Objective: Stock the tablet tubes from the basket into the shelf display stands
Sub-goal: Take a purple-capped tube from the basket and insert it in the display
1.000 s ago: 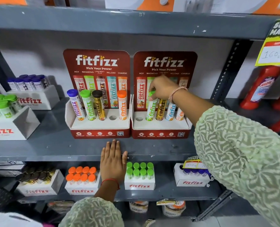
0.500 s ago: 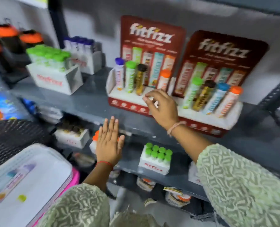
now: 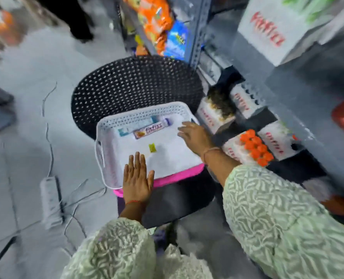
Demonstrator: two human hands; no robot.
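Observation:
A white perforated basket (image 3: 110, 166) rests on a pink one (image 3: 177, 177), on a black woven chair. Two tablet tubes lie inside near its far wall: a purple-capped tube (image 3: 152, 128) and behind it a blue tube (image 3: 139, 123). A small yellow-green scrap (image 3: 152, 148) lies on the basket floor. My right hand (image 3: 195, 137) hovers over the basket's right side, fingers spread, holding nothing, a short way right of the tubes. My left hand (image 3: 138, 178) lies flat and open across the basket's near rim. The red display stands are out of view.
The grey shelf unit (image 3: 288, 93) runs along the right, with white cartons of orange-capped tubes (image 3: 255, 147) and others on its lower shelf. A power strip (image 3: 50, 200) and cables lie on the floor at left. Snack bags (image 3: 159, 21) hang beyond the chair.
My view has swung down and left from the shelf stands to the basket. My right hand left the green tube in the right stand and came down over the basket; my left hand moved to its rim.

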